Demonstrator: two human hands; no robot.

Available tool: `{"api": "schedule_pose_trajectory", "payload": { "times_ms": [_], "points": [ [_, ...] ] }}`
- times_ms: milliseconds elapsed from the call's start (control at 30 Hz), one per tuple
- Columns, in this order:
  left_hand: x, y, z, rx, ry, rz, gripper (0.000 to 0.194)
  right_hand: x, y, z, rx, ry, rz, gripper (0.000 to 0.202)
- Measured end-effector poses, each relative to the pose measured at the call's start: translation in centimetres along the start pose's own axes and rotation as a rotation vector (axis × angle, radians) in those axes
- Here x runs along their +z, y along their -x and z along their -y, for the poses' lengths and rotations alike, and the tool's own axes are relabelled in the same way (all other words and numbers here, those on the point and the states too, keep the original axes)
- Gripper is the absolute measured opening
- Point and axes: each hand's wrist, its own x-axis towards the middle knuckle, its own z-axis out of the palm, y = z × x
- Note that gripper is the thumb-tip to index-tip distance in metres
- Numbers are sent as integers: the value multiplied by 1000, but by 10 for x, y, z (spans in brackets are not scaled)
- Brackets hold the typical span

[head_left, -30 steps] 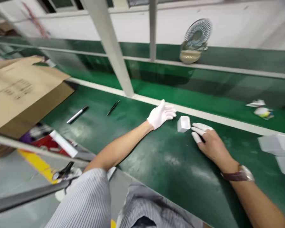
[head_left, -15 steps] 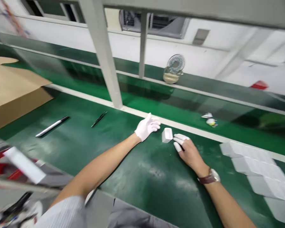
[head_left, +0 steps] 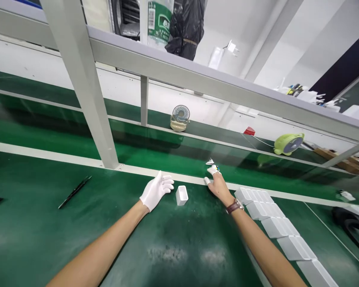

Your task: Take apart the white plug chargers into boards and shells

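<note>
My left hand, in a white glove, rests on the green bench with thumb up and fingers loosely apart. It holds nothing. Just right of its fingertips stands a small white open-topped box, untouched. My right hand, with white finger cots and a wristwatch, reaches over the pale strip to the green conveyor belt. Its thumb is apart from the fingers, whose tips are at a small white part with blue and yellow bits, partly covered by them. Whether they touch it I cannot tell. Another small white piece lies just beyond.
Rows of white boxes line the bench right of my right forearm. Black tweezers lie at left. A grey post rises behind the bench, and a shelf beam crosses above. Two small fans stand beyond the belt.
My right hand has left the small white box's side and reached forward and right to the parts on the belt. My left hand stays beside the box. The view has turned up and right.
</note>
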Motion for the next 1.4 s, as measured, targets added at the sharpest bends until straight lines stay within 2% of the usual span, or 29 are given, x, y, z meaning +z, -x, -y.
{"api": "schedule_pose_trajectory", "payload": {
  "times_ms": [100,167,267,333,400,467,600,700,767,833,900,967,1033,1100,1167,1267,1400],
  "points": [
    [1,0,-2,-12,16,4,44,6,-31,-28,121,10,-25,39],
    [2,1,-4,-24,27,17,43,9,-47,-36,176,-7,-25,34],
    [2,3,-7,-38,39,63,39,12,-59,-32,196,-59,-6,32],
    [2,5,-8,-46,40,106,36,12,-54,-21,185,-98,8,38],
    [3,7,-8,-38,22,117,35,9,-37,-7,169,-133,19,48],
    [3,8,-7,-24,-11,107,36,6,-8,8,150,-162,32,55],
    [3,4,-5,-24,-58,119,37,-6,60,34,131,-197,74,54],
    [2,0,0,10,-132,100,37,-23,99,54,143,-206,81,57],
    [2,1,3,78,-238,68,37,-42,113,68,153,-187,113,62],
    [4,4,7,182,-430,31,37,-62,118,79,130,-141,134,57],
    [9,10,9,292,-672,-21,35,-80,117,83,23,-92,119,49],
    [16,16,13,364,-891,-48,42,-89,112,82,-96,-49,129,49],
    [23,21,16,405,-1052,-28,61,-88,106,79,-129,-14,177,58],
    [29,24,21,420,-1210,0,82,-80,101,79,-59,21,218,70],
    [32,27,24,404,-1351,-10,95,-70,96,83,50,49,242,72],
    [36,29,27,352,-1514,-58,96,-60,91,92,146,71,266,63],
    [39,32,25,307,-1617,-86,81,-61,92,90,117,-23,327,51]
  ]
}}
